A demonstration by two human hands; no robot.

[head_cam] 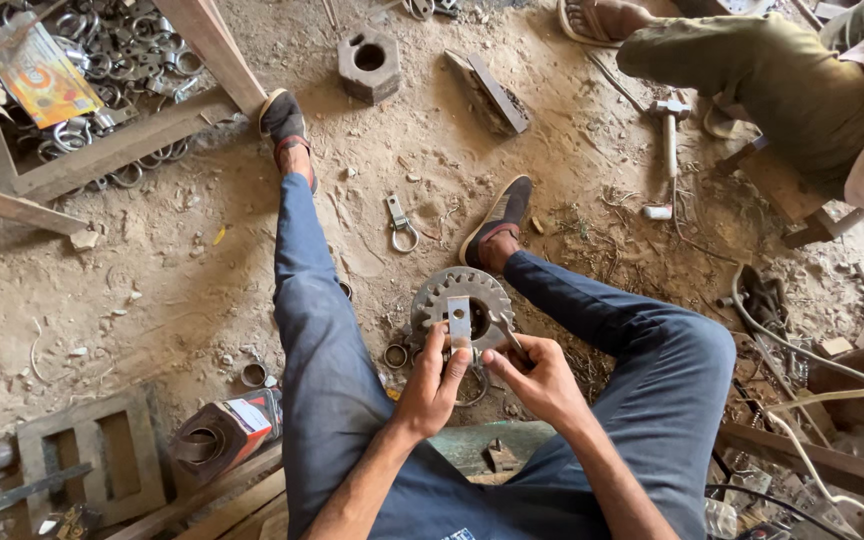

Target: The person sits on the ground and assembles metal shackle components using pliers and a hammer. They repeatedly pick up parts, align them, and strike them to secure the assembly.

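Observation:
I sit on the dirt floor with my legs apart. My left hand (pixel 434 385) pinches a small flat metal bracket (pixel 460 323) and holds it upright. My right hand (pixel 535 374) grips a thin metal tool or rod (pixel 505 331) right beside the bracket. Both hands hover just above a toothed metal gear wheel (pixel 439 293) lying on the ground between my feet. A small metal ring (pixel 396 355) lies just left of the gear.
A ring clamp (pixel 401 226) lies on the ground ahead. A metal block with a hole (pixel 369 64), a hammer (pixel 669 128) and a wooden tray of several rings (pixel 102 62) are farther off. Another person (pixel 782 80) sits at top right. A rolled strip (pixel 214 438) lies at my left.

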